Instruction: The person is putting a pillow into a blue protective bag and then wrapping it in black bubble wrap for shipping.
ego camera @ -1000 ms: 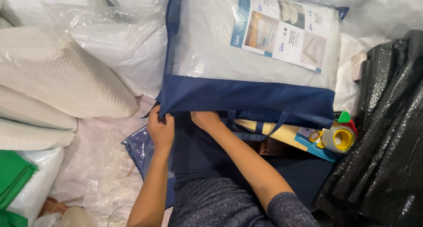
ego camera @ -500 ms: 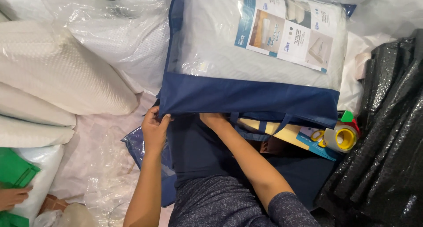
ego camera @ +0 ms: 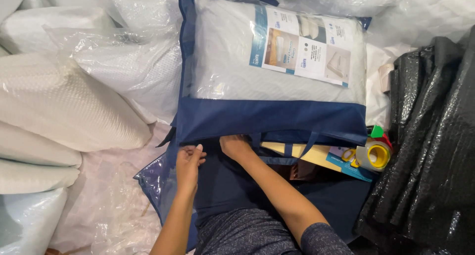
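A navy fabric bag [ego camera: 269, 119] with a clear front window holds a white pillow [ego camera: 232, 62] and a printed paper insert [ego camera: 302, 47]. It lies in front of me, its blue bottom band nearest to me. My left hand [ego camera: 189, 163] is at the band's lower left corner, fingers curled near the edge. My right hand [ego camera: 234, 146] reaches under the band's lower edge, beside the bag's navy carry handles [ego camera: 287, 148]. Whether either hand pinches the fabric I cannot tell for sure.
Several white pillows [ego camera: 64, 106] in clear plastic are stacked at the left. Black bubble wrap [ego camera: 430, 146] rises on the right. A tape dispenser with a yellow-cored roll [ego camera: 373, 153] lies on a blue-edged card by the bag. Another empty clear-and-navy bag [ego camera: 158, 183] lies under my arms.
The view shifted, so the bag now sits lower and further left in the frame. My left hand moved down off the corner of the band. The green item at lower left is out of view.
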